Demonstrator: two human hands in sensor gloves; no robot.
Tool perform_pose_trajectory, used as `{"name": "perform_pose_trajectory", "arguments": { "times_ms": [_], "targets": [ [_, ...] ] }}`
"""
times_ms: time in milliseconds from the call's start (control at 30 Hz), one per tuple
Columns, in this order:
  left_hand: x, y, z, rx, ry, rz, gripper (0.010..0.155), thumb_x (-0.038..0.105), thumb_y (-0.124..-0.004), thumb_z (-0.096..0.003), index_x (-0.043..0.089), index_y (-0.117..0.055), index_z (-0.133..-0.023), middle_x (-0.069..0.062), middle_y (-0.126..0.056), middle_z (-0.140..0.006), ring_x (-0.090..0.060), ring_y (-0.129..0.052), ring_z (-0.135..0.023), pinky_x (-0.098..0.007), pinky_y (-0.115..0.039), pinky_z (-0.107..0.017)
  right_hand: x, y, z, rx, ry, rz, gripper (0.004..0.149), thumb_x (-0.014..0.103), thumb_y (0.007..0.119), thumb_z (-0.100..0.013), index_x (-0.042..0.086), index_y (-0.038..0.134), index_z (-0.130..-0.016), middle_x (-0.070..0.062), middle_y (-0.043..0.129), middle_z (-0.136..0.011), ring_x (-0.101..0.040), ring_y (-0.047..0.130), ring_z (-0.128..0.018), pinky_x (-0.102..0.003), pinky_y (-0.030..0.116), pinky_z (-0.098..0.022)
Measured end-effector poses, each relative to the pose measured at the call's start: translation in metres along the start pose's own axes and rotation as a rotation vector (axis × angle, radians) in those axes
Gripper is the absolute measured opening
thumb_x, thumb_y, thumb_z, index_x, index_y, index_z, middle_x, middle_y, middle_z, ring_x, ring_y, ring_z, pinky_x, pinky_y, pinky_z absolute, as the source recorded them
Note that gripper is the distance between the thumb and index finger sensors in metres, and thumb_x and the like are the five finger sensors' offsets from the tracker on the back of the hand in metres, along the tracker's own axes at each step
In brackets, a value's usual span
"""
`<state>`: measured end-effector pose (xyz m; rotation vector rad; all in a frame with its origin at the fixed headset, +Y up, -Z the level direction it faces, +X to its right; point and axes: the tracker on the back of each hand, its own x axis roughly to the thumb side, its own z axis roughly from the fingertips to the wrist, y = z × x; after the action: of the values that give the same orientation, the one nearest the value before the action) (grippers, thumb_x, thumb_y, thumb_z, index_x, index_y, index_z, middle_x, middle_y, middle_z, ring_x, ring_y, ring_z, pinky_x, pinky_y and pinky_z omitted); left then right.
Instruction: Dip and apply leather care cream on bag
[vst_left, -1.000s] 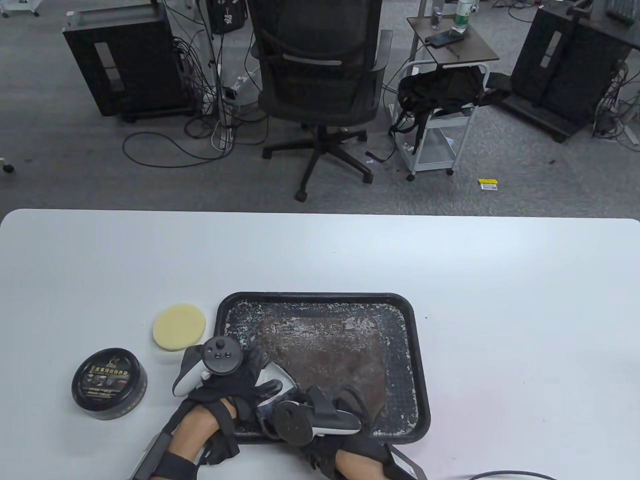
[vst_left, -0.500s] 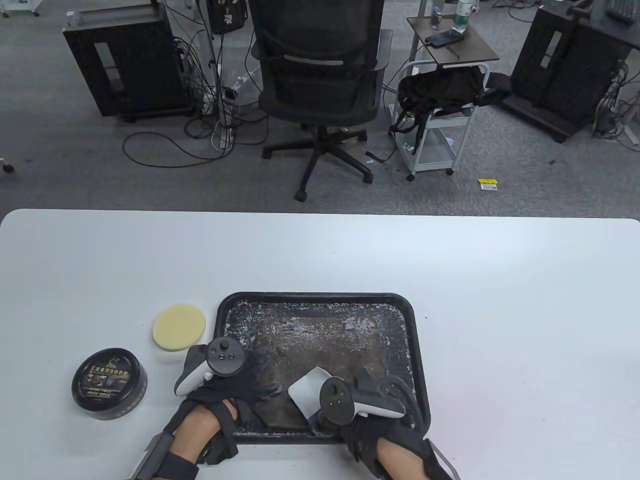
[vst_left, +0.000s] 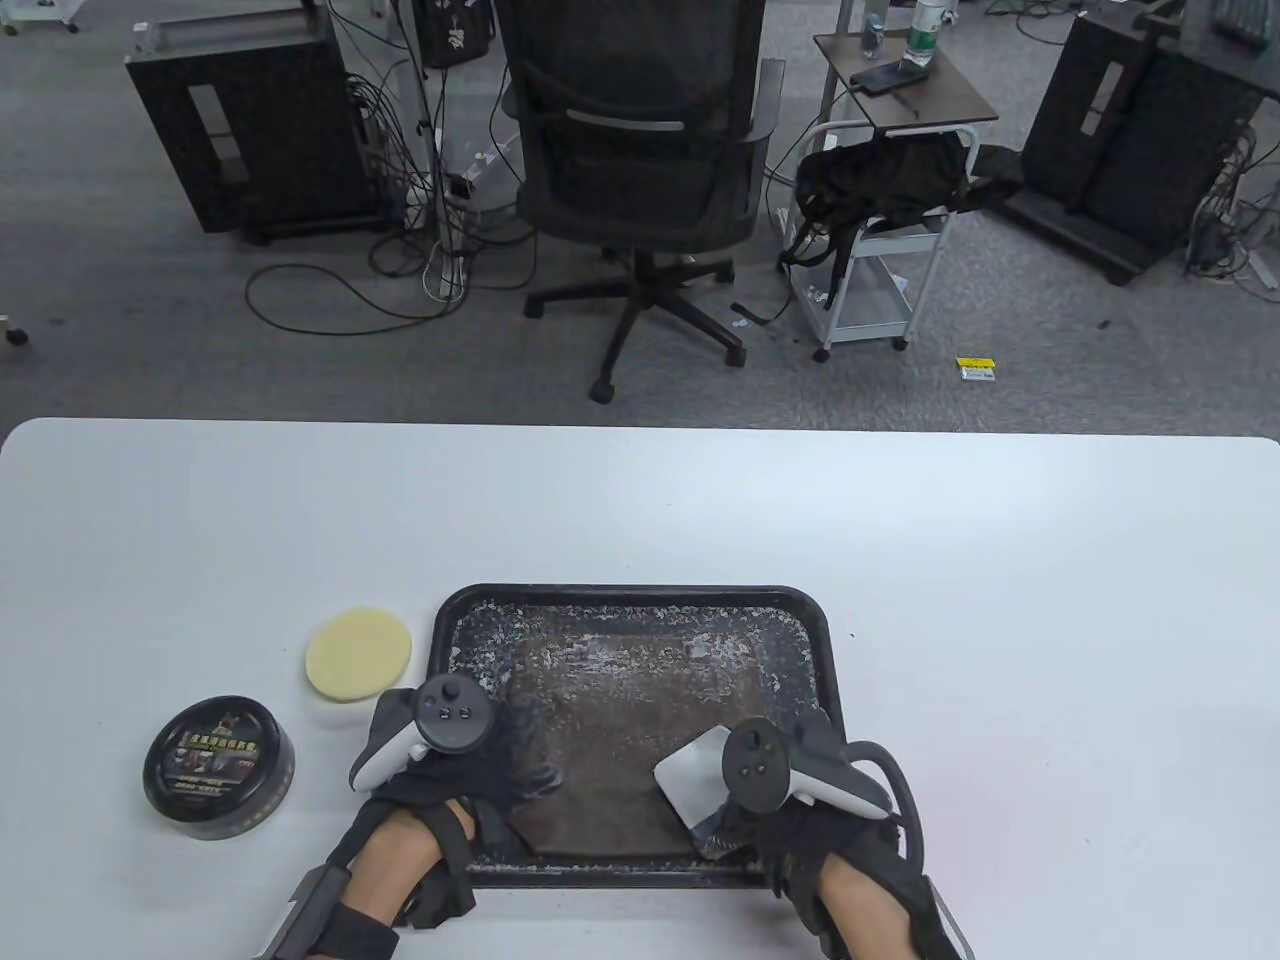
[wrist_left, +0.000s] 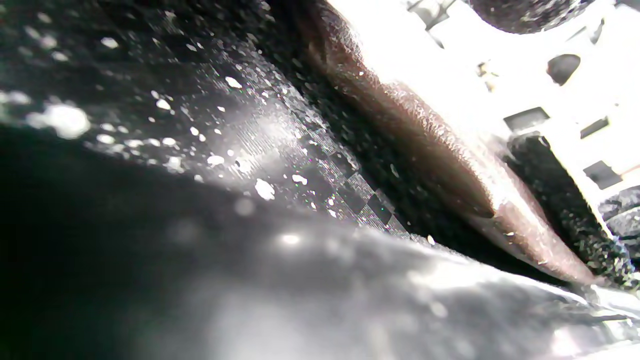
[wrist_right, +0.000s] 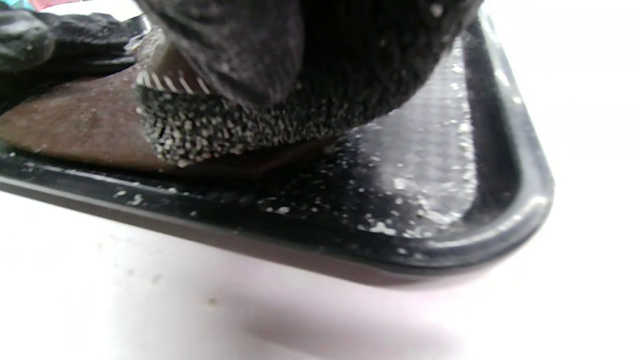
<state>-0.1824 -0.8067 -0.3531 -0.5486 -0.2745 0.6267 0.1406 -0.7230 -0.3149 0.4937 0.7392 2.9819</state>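
Table view with both wrist views. The brown leather bag (vst_left: 630, 740) lies flat inside the black tray (vst_left: 640, 598), near the table's front edge; white flecks of cream speckle its face and the tray floor. My left hand (vst_left: 480, 765) presses down on the bag's near-left corner, fingers spread flat and grasping nothing; my right hand (vst_left: 800, 810) holds a white applicator pad (vst_left: 690, 775) against the bag's near-right corner; the right wrist view shows gloved fingers bearing on a dark dotted material at the leather's stitched edge, though the exact pinch is hidden. The cream tin (vst_left: 218, 765), lid on, stands left of the tray; a yellow sponge disc (vst_left: 358, 653) lies between tin and tray, just beside the tray's left rim.

Handling, as I judge it: the bag is light, thin and limp; it would slide or wrinkle under a rubbing stroke unless pinned; the cream film likely makes its face slick. I would hold it by flat pressure at a corner opposite the pad, not by pinching an edge; strokes should run away from the pinning hand so the leather stays taut.
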Motion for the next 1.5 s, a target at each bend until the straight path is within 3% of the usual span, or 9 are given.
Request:
{"name": "perform_pose_trajectory", "arguments": {
  "times_ms": [467,600,767,833,1000,1167,1333,1500],
  "targets": [
    [0.010,0.001,-0.002,-0.013,0.030,-0.099,0.082,0.065,-0.064,-0.0427,0.030,-0.020,-0.101,0.005,-0.032,-0.108,-0.025,-0.024,-0.105,-0.056,-0.019,-0.075,-0.045,-0.007,0.010,-0.073,0.045,-0.103,0.048,0.020,0.082,-0.041,0.032,0.089,-0.088,0.004,0.085,-0.099,-0.026,0.082,-0.094,-0.054,0.060,-0.071],
    [0.019,0.001,-0.004,-0.016,0.051,-0.161,0.082,0.064,-0.065,-0.0423,0.028,-0.021,-0.101,0.002,-0.032,-0.108,-0.029,-0.025,-0.105,-0.058,-0.023,-0.075,-0.064,-0.015,0.020,-0.234,0.029,-0.245,0.049,0.020,0.081,-0.042,0.031,0.088,-0.088,0.002,0.085,-0.099,-0.027,0.082,-0.093,-0.053,0.062,-0.071],
    [0.029,0.002,-0.005,0.000,0.090,-0.260,0.082,0.064,-0.065,-0.0421,0.028,-0.022,-0.102,0.001,-0.034,-0.108,-0.030,-0.028,-0.105,-0.058,-0.026,-0.076,-0.075,-0.021,0.029,-0.469,0.114,-0.220,0.050,0.022,0.081,-0.042,0.031,0.086,-0.091,0.001,0.085,-0.099,-0.029,0.085,-0.091,-0.053,0.066,-0.069],
    [0.035,0.002,-0.005,0.012,0.102,-0.292,0.082,0.064,-0.066,-0.0420,0.027,-0.024,-0.102,0.000,-0.036,-0.108,-0.031,-0.030,-0.105,-0.058,-0.029,-0.076,-0.077,-0.022,0.031,-0.511,0.118,-0.221,0.050,0.022,0.081,-0.042,0.032,0.085,-0.091,0.001,0.086,-0.099,-0.029,0.085,-0.091,-0.053,0.067,-0.069],
    [0.063,0.008,-0.002,0.092,0.089,-0.393,0.081,0.063,-0.067,-0.0419,0.024,-0.030,-0.103,-0.003,-0.042,-0.108,-0.033,-0.037,-0.105,-0.059,-0.035,-0.076,-0.079,-0.024,0.035,-0.572,0.120,-0.241,0.050,0.022,0.081,-0.043,0.032,0.085,-0.092,0.001,0.086,-0.099,-0.029,0.086,-0.091,-0.053,0.067,-0.068],
    [0.112,0.004,-0.002,0.248,-0.036,-0.515,0.078,0.061,-0.071,-0.0414,0.018,-0.048,-0.102,-0.009,-0.061,-0.104,-0.040,-0.059,-0.097,-0.058,-0.055,-0.070,-0.083,-0.024,0.037,-0.614,0.126,-0.275,0.051,0.023,0.080,-0.043,0.031,0.084,-0.093,0.001,0.086,-0.099,-0.029,0.086,-0.091,-0.053,0.067,-0.069],
    [0.170,-0.024,-0.011,0.358,-0.155,-0.645,0.071,0.060,-0.075,-0.0402,0.019,-0.064,-0.097,-0.009,-0.077,-0.095,-0.040,-0.079,-0.083,-0.053,-0.070,-0.061,-0.088,-0.023,0.038,-0.648,0.145,-0.282,0.051,0.023,0.080,-0.043,0.031,0.084,-0.093,0.001,0.086,-0.099,-0.029,0.087,-0.090,-0.054,0.068,-0.068],
    [0.211,-0.059,-0.033,0.309,-0.152,-0.738,0.070,0.063,-0.076,-0.0390,0.020,-0.069,-0.094,-0.007,-0.083,-0.090,-0.037,-0.086,-0.074,-0.049,-0.075,-0.055,-0.091,-0.022,0.038,-0.655,0.158,-0.306,0.051,0.023,0.080,-0.043,0.031,0.084,-0.093,0.001,0.086,-0.098,-0.030,0.087,-0.090,-0.054,0.068,-0.068]
  ]
}}
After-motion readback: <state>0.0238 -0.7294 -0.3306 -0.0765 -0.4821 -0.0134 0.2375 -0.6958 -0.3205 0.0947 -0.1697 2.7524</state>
